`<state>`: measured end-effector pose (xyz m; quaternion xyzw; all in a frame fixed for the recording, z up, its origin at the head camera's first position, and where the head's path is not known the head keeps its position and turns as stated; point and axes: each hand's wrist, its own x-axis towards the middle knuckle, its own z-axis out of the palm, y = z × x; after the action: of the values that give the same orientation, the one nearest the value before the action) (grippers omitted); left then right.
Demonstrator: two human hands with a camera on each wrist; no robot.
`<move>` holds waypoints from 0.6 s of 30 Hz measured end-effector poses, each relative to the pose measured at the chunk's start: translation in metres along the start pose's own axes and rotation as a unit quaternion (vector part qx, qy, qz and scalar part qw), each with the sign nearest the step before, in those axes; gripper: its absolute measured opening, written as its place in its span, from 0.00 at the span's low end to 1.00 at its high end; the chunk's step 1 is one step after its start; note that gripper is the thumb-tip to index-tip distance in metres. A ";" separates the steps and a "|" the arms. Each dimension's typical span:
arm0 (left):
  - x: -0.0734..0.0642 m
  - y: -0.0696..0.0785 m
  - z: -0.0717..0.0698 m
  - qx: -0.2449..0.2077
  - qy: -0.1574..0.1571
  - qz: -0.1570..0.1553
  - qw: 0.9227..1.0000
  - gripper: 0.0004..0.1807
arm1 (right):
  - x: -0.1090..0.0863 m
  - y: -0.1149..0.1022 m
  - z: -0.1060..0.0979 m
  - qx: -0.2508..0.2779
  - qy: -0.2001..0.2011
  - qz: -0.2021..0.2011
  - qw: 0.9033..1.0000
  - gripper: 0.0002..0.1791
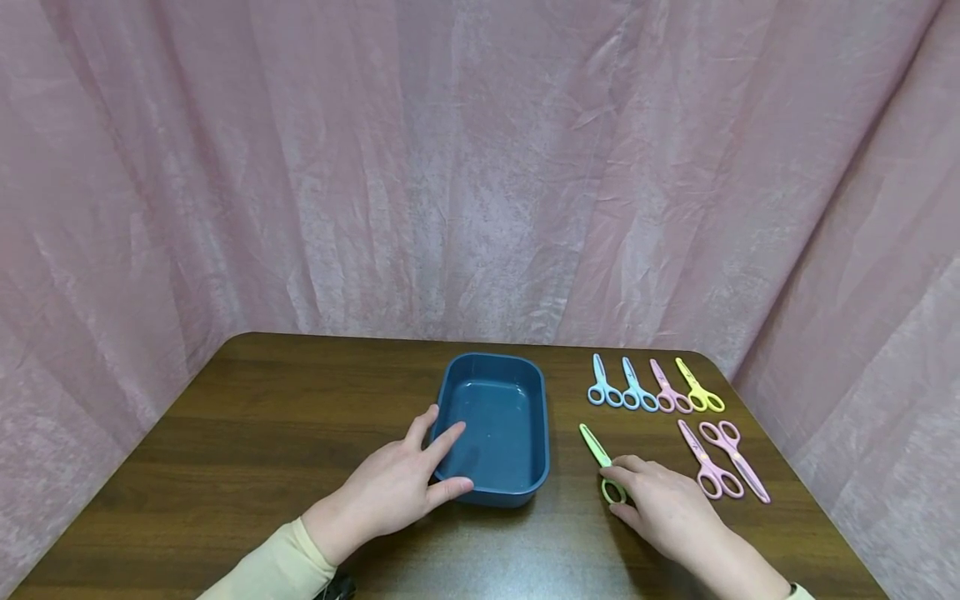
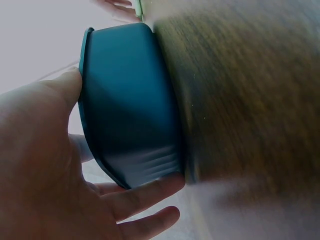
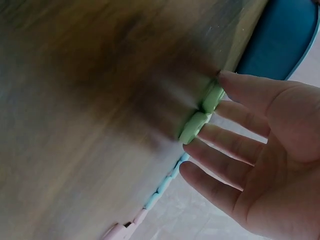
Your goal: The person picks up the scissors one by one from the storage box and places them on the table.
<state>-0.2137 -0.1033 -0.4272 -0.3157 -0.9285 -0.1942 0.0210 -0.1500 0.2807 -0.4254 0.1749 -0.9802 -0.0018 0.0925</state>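
A dark blue rectangular bin (image 1: 491, 492) stands on the table, its inside bare. My left hand (image 1: 393, 483) rests at its near left corner with spread, fairly straight fingers, one of them reaching over the rim. In the left wrist view the thumb (image 2: 70, 85) touches the rim and another finger lies against the outer wall. My right hand (image 1: 660, 508) pinches the handles of light green scissors (image 1: 596, 446), thumb on one side and fingers on the other. These scissors lie flat on the table, blades pointing away, to the right of the bin.
Along the back right lie two blue scissors (image 1: 597, 382), pink scissors (image 1: 666, 385) and yellow scissors (image 1: 697, 387) in a row. Two more pink scissors (image 1: 738, 461) lie beyond my right hand. A pink curtain (image 1: 480, 167) hangs behind the brown wooden table (image 1: 262, 450).
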 end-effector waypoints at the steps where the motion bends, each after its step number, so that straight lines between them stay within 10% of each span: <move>1: 0.000 0.000 0.000 -0.001 -0.001 0.000 1.000 0.44 | 0.000 0.001 0.001 -0.002 0.002 -0.002 1.000 0.25; 18: 0.000 0.001 0.001 0.004 0.005 0.005 1.000 0.42 | -0.002 0.012 0.001 -0.009 0.003 0.006 1.000 0.23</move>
<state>-0.2134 -0.1023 -0.4278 -0.3189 -0.9277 -0.1923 0.0280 -0.1523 0.2923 -0.4268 0.1683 -0.9809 -0.0094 0.0966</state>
